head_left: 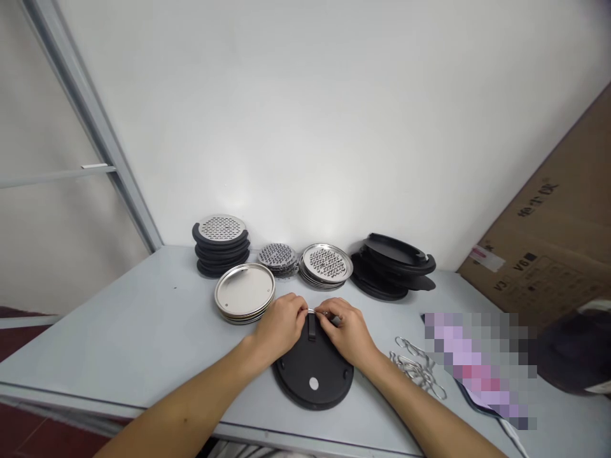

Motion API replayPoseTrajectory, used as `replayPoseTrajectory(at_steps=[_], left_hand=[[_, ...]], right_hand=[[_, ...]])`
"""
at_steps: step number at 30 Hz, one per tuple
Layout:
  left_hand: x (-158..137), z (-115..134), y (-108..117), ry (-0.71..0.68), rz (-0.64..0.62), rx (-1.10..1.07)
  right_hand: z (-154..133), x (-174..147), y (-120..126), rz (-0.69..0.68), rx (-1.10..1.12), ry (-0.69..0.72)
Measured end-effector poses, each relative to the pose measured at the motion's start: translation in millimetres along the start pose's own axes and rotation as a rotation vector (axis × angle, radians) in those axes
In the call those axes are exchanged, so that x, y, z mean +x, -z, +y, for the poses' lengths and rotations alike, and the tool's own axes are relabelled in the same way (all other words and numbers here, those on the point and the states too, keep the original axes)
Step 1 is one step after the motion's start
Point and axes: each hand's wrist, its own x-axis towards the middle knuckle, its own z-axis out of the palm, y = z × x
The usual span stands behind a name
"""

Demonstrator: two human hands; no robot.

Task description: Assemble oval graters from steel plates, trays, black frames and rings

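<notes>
A round black plate (315, 372) lies on the table in front of me, with a pale round spot and a raised tab near its far edge. At that tab, a thin metal wire clip (311, 311) shows between my fingertips. My left hand (285, 321) pinches the wire's left end, while my right hand (344, 327) grips it from the right with fingers bent. Part of the wire is hidden by the fingers. Beside my right forearm lies a loose heap of bent wire clips (417, 369). Just left of my left hand is a stack of shiny metal discs (245, 289).
Along the wall stand black rings with slotted grater discs (221, 245), small grater discs (277, 256), larger grater discs (327, 263) and black plates (391, 267). A cardboard box (539, 235) leans at the right, near a blurred, pixelated item (477, 369) and a dark object (573, 350).
</notes>
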Motion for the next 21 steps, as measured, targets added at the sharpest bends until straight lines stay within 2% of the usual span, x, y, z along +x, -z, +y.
replayPoseTrajectory(at_steps=[14, 21], left_hand=[[0.7, -0.1, -1.1, 0.004, 0.016, -0.008], [0.3, -1.2, 0.9, -0.034, 0.016, -0.088]], right_hand=[[-2.0, 1.3, 0.9, -0.021, -0.036, 0.003], [-0.6, 1.4, 1.6, -0.042, -0.039, 0.017]])
